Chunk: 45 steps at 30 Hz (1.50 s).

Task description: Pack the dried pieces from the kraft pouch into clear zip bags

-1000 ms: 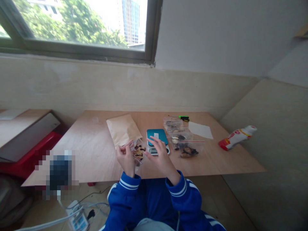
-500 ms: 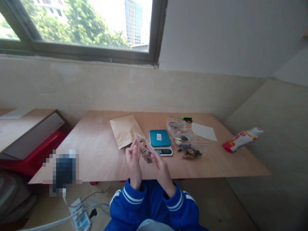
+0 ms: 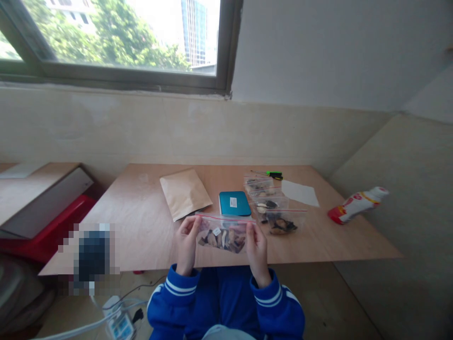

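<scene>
Stretched between both hands is a clear zip-lock bag (image 3: 223, 238) with a red seal strip along its top and brown dried pieces inside; a small white label shows among them. My left hand (image 3: 187, 241) pinches its upper left corner, and my right hand (image 3: 257, 245) pinches the upper right corner. Just beyond the bag sits a digital scale (image 3: 234, 203) with a teal top, its front part hidden behind the bag. To the left lies a brown paper pouch (image 3: 186, 192).
Right of the scale, several filled zip-lock bags (image 3: 283, 224) lie in a row. Behind them are screwdrivers (image 3: 274, 174) and a white sheet of paper (image 3: 300, 193). A white and red bottle (image 3: 357, 206) is near the right edge. A power strip (image 3: 119, 321) with cables lies on the floor.
The bag was tilted and bunched between close hands. Now the hands have moved apart, and the bag is pulled flat and level, facing me, across the scale's front.
</scene>
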Each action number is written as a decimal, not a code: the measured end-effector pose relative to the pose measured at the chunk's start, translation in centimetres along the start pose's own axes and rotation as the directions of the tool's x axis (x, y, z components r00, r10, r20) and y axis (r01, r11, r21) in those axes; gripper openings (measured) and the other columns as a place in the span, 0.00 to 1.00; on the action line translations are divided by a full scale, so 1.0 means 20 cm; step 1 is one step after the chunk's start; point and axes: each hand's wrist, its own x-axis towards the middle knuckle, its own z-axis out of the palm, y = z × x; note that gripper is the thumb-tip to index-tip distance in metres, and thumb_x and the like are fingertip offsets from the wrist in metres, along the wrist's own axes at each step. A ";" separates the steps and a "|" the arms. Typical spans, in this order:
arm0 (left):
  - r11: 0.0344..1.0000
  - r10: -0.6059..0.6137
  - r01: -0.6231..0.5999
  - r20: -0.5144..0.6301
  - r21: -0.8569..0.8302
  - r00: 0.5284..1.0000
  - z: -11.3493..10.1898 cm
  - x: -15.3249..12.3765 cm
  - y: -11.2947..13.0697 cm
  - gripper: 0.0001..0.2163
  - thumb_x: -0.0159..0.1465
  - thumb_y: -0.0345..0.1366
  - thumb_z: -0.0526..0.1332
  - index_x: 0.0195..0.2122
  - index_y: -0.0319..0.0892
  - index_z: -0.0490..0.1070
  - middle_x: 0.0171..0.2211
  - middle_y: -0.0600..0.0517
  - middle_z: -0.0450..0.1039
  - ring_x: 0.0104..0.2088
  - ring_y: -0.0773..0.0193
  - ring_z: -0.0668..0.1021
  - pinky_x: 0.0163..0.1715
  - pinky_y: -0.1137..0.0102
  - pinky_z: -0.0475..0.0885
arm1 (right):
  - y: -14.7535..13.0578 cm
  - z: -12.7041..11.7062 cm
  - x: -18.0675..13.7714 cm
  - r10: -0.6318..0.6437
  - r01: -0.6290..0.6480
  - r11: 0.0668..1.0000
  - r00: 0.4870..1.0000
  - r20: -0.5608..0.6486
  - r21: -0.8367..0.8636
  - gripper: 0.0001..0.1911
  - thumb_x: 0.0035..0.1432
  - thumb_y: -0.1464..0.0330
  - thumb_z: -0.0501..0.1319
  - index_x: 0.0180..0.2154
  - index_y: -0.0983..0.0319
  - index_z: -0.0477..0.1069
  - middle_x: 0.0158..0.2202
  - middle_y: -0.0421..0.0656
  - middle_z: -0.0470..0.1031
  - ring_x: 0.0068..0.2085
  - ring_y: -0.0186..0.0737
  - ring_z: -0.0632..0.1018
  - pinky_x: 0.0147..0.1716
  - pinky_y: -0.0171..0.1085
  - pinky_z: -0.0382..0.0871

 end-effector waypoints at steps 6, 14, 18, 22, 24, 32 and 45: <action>0.998 -0.039 0.042 0.086 -0.040 0.996 -0.04 0.00 0.00 0.11 0.58 0.42 0.63 0.28 0.39 0.70 0.25 0.55 0.71 0.29 0.68 0.73 0.32 0.74 0.68 | -0.03 -0.02 0.02 -0.060 0.061 0.998 0.995 -0.077 0.002 0.20 0.60 0.53 0.53 0.34 0.62 0.72 0.32 0.45 0.78 0.36 0.43 0.78 0.37 0.38 0.72; 0.999 -0.019 0.021 0.059 -0.038 0.998 -0.04 0.00 0.02 0.10 0.57 0.42 0.64 0.30 0.40 0.70 0.23 0.56 0.72 0.25 0.68 0.75 0.28 0.74 0.68 | -0.07 -0.04 0.02 -0.150 0.150 0.989 0.988 -0.030 -0.002 0.17 0.63 0.57 0.53 0.31 0.61 0.73 0.29 0.44 0.79 0.32 0.40 0.79 0.35 0.37 0.73; 0.999 0.041 -0.041 0.010 0.000 0.999 -0.01 -0.02 0.05 0.10 0.58 0.42 0.63 0.31 0.40 0.70 0.22 0.55 0.72 0.24 0.67 0.75 0.28 0.72 0.70 | -0.08 -0.03 0.02 -0.165 0.163 0.986 0.983 -0.076 -0.023 0.17 0.63 0.58 0.52 0.31 0.62 0.72 0.28 0.44 0.79 0.32 0.41 0.79 0.37 0.38 0.73; 0.992 0.109 -0.108 -0.020 0.062 0.994 0.01 -0.03 0.05 0.10 0.59 0.42 0.62 0.30 0.40 0.68 0.22 0.55 0.71 0.25 0.68 0.75 0.27 0.74 0.69 | -0.08 -0.03 0.03 -0.170 0.167 0.984 0.984 -0.060 -0.055 0.16 0.60 0.56 0.55 0.30 0.61 0.72 0.26 0.43 0.78 0.30 0.41 0.78 0.32 0.38 0.73; 0.991 0.105 -0.103 -0.021 0.080 0.994 0.01 -0.03 0.04 0.11 0.59 0.43 0.61 0.29 0.41 0.67 0.22 0.55 0.71 0.24 0.68 0.74 0.26 0.75 0.68 | -0.08 -0.04 0.04 -0.197 0.196 0.978 0.980 -0.011 -0.073 0.14 0.58 0.57 0.59 0.31 0.61 0.73 0.29 0.43 0.78 0.33 0.41 0.79 0.33 0.38 0.73; 0.971 0.080 -0.097 0.086 0.217 0.993 -0.03 0.00 0.07 0.13 0.57 0.46 0.62 0.31 0.41 0.75 0.26 0.52 0.76 0.28 0.65 0.77 0.28 0.73 0.71 | -0.09 -0.04 0.03 -0.224 0.223 0.974 0.975 -0.011 -0.033 0.08 0.57 0.62 0.61 0.31 0.60 0.74 0.28 0.42 0.79 0.31 0.40 0.79 0.33 0.38 0.74; 0.849 0.250 -0.270 0.106 0.454 0.962 -0.06 -0.03 0.06 0.09 0.61 0.43 0.59 0.30 0.43 0.72 0.25 0.54 0.75 0.26 0.66 0.76 0.26 0.74 0.70 | -0.13 -0.12 0.14 -0.418 0.573 0.740 0.802 0.427 -0.352 0.09 0.57 0.61 0.62 0.30 0.58 0.74 0.28 0.40 0.78 0.33 0.41 0.76 0.38 0.41 0.66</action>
